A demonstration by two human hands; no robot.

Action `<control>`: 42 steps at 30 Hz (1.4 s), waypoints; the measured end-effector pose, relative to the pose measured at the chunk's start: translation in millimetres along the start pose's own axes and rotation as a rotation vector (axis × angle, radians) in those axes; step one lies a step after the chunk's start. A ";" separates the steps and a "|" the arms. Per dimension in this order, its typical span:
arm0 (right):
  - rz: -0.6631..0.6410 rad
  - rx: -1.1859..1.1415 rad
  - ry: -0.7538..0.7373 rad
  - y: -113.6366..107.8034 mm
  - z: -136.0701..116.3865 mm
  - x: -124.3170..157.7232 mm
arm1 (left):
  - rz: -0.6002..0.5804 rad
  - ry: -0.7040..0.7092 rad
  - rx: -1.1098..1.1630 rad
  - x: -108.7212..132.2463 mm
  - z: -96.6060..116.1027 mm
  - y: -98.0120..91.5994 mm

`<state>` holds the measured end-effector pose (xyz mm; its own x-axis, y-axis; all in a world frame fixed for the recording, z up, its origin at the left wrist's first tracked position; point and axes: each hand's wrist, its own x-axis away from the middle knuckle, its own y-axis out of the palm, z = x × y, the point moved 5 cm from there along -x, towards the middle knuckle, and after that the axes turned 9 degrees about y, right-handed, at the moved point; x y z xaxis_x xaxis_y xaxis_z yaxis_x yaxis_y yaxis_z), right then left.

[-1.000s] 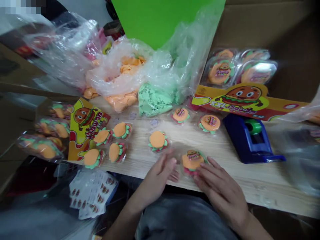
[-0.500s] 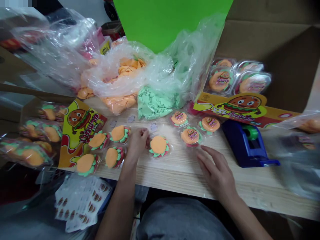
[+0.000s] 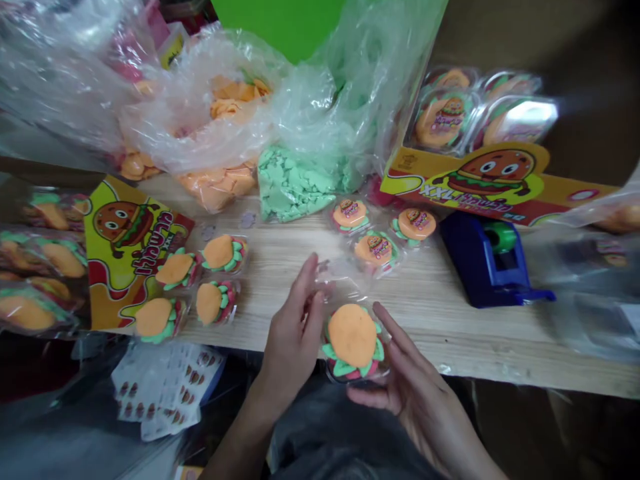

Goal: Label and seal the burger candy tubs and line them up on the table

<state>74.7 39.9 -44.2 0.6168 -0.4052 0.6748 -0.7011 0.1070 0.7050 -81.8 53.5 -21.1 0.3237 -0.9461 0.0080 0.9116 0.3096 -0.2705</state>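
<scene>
Over the table's front edge, a clear plastic clamshell (image 3: 345, 281) is held with its lid standing open. In its lower half sits a burger-shaped candy (image 3: 353, 335) with an orange top, green frilly leaves and red layers below. My right hand (image 3: 413, 383) grips the clamshell from the right and underneath, fingers curled round it. At its left side, my left hand (image 3: 296, 327) holds the edge by the lid between thumb and fingers. Three stickered burger packs (image 3: 376, 250) lie just beyond the hands. Unstickered burger packs (image 3: 216, 301) lie to the left.
A blue tape dispenser (image 3: 493, 267) stands on the right, before a display box (image 3: 500, 183) of packed burgers. Bags of green pieces (image 3: 297, 183) and orange pieces (image 3: 217, 183) lie behind. Another display box (image 3: 135, 247) is at left, above sticker sheets (image 3: 167, 383).
The open clamshell with the burger candy has come off the table toward me, and both hands have closed on it. My view has tipped downward.
</scene>
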 end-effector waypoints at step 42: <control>-0.048 -0.078 -0.061 3.0 -23.6 17.4 | -0.228 0.342 0.009 47.0 43.3 -0.3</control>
<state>91.8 54.6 -25.2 0.6246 -0.4659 0.6267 -0.6396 0.1553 0.7529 -55.8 13.1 21.1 0.0117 -0.9672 -0.2539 0.9530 0.0877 -0.2900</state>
